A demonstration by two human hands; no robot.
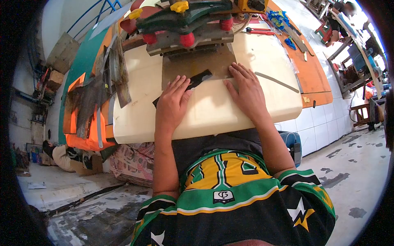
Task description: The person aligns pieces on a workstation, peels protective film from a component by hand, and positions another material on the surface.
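My left hand (173, 102) lies over a dark flat strip (200, 79), its fingers stretched out and close together. One end of the strip shows past my fingertips, and a short bit sticks out at the left; the middle is hidden. Flat on the right edge of a brownish translucent sheet (213, 61) rests my right hand (247, 90), fingers extended and thumb apart. Both hands are on a cream padded work surface (209, 117). The sheet runs under a dark green press (201, 20) with red knobs, just beyond my hands.
A thin grey strip (277, 82) lies to the right. Dark worn strips (92, 102) hang over orange material (98, 131) at the left. A red-handled tool (260, 30) and blue wrapping (279, 18) sit at the back right. Another person (336, 28) is in the far right background.
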